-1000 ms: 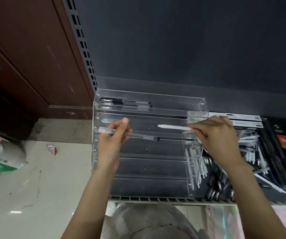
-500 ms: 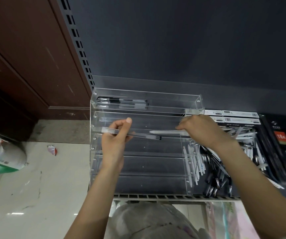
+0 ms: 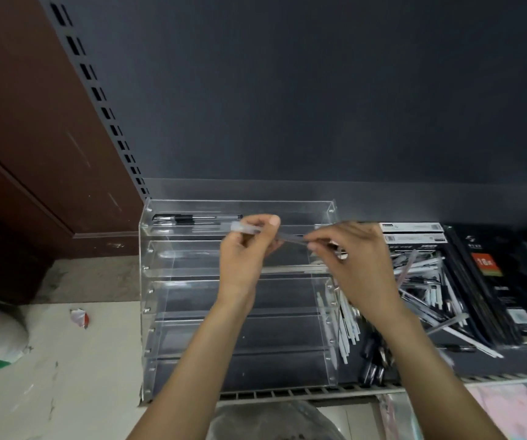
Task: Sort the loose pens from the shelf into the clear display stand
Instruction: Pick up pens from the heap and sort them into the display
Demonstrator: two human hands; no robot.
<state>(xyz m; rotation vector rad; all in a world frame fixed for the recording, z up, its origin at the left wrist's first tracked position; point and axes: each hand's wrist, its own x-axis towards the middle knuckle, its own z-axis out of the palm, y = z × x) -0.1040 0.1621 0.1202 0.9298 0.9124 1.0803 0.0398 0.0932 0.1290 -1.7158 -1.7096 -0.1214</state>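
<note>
Shelf: dark shelf (image 3: 510, 363) at lower right carries the clear display stand (image 3: 160, 312), frame centre, and the loose pens (image 3: 424, 290) heaped just right of it.
Change: a second ago my hands were apart; now they meet near the stand's top tier.
Left hand (image 3: 243, 262): fingers closed on a clear pen (image 3: 246, 228).
Right hand (image 3: 357, 265): fingers pinching that pen's other end.
Stocked: black pens (image 3: 186, 220) lie in the top tier, upper left of the stand.
Meaning: I judge this pen is going in beside them.
</note>
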